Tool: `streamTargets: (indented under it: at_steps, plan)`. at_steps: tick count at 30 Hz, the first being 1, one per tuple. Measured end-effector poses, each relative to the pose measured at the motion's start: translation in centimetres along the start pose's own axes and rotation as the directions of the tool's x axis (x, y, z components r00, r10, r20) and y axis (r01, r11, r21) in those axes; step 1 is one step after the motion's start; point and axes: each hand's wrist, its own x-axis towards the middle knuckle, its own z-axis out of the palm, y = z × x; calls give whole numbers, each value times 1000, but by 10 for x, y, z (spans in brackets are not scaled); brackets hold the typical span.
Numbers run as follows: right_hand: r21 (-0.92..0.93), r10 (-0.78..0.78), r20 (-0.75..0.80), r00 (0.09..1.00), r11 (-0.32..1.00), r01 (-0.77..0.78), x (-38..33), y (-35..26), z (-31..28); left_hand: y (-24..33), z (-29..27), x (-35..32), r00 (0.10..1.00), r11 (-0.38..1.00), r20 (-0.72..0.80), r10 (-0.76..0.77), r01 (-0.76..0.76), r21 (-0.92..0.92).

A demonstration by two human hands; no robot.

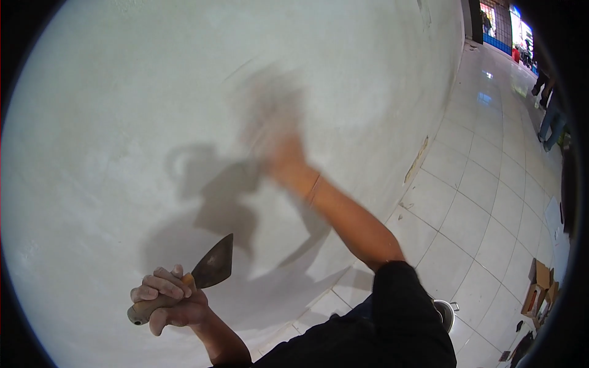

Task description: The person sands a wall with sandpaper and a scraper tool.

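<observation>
Gripping a dark, pointed metal trowel [215, 264], the left hand [169, 299] is curled; the right hand [275, 119] blurs before a pale grey wall [110, 141], its opening and hold unclear.

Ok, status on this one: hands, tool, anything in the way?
Left hand gripping trowel. Right hand blurred before pale wall, hold unreadable. Metal pot on tiled floor, partly hidden, away from both hands.

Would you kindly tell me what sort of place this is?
Probably an interior being refurbished: a bare, patchy pale wall, a trowel in the left hand, and a tiled floor.
</observation>
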Motion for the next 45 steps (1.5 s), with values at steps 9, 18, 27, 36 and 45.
streamTargets:
  at_steps: [9,18,27,36,45]
  plan:
    - [-176,-95,-5,995,980,93,53,5,-1,0,-4,-10,993,999,-107,-42,44,24]
    - [-293,-65,230,971,947,133,93,-17,-15,-4,9,-15,986,997,-165,-36,47,63]
    - [27,-259,217,941,965,259,99,-29,-15,11,13,-6,988,988,-105,110,-97,117]
    - [243,99,478,873,940,-239,121,-55,13,11,-16,-13,984,993,-156,80,-66,98]
    - [-127,-425,233,875,879,460,86,-128,30,3,-20,-9,994,999,-98,41,-37,34]
